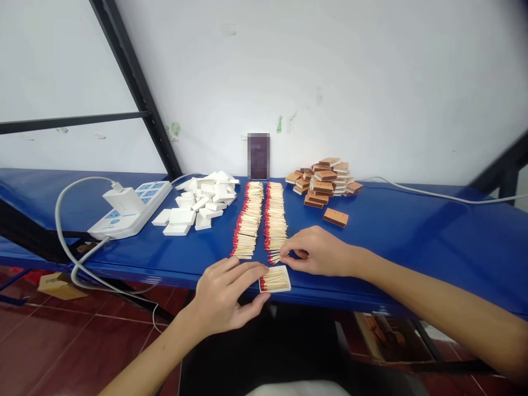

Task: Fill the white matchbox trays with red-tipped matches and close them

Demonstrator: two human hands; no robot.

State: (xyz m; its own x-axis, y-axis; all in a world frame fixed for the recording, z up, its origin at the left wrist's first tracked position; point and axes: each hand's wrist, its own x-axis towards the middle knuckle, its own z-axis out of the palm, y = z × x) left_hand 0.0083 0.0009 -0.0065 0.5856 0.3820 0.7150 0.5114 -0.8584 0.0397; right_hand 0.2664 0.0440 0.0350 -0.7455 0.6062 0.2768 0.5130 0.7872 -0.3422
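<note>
At the front edge of the blue table, the left hand is half curled, with its fingers along the far side and its thumb at the near corner of a white matchbox tray full of red-tipped matches. Just beyond the tray, the right hand is closed in a narrow pinch, thumb and fingertips gripping a few matches at the near end of the right match row. The left match row runs beside it. Farther back are a lone brown sleeve, a pile of empty white trays and a power strip at left, and a brown sleeve stack near the wall.
</note>
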